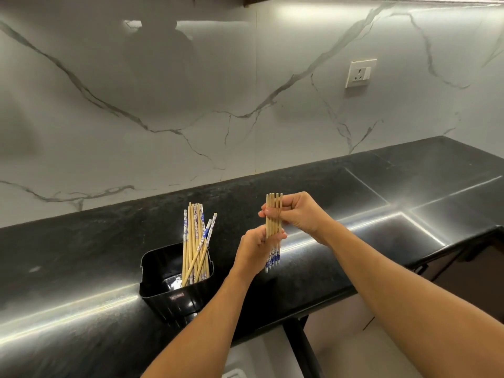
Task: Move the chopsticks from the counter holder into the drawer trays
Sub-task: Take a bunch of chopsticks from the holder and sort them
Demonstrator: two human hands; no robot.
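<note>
Both hands hold a small bundle of chopsticks just right of the holder.

The black holder (174, 301) stands on the dark counter (81, 255), and loose chopsticks (195, 241) stand in its right part, leaning against one another, some with their blue-and-white ends up. To the right of the holder, and raised above the counter, the held chopsticks (273, 214) stand nearly upright, side by side in a flat row, plain wooden ends up and blue-and-white ends down. The left hand (255, 252), the nearer one to the holder, has its fingers curled round the lower half of the row. The right hand (294, 215) grasps the upper half, fingers wrapped across the front. Far beyond the holder and to its right, a white wall socket (360, 73) sits in the marbled wall (191, 91).
</note>
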